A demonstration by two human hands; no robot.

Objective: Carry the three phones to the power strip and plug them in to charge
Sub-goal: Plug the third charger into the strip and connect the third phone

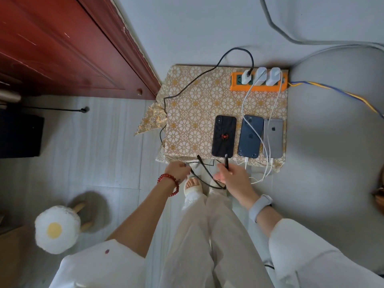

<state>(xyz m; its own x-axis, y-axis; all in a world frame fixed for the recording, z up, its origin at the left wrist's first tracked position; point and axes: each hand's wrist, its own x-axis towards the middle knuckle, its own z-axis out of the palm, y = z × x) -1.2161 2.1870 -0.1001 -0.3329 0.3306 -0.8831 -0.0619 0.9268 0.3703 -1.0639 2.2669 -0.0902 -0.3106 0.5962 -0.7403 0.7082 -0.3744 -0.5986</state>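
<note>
Just past the right hand (227,173), a black phone with a red spider (224,136) lies on the flowery gold cloth (193,113), its long side pointing from the hand toward the orange power strip (258,86). This hand pinches the black cable (227,162) at the phone's near end. The left hand (177,170), farther off, touches something near the cloth's edge; I cannot tell its grip. Right of the pinching hand lie a dark blue phone (249,140) and a grey phone (273,138), with white cables (247,100) in them.

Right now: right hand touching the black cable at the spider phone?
Touching. Head view shows the right hand with fingers closed around the black cable just below the spider phone.
</note>
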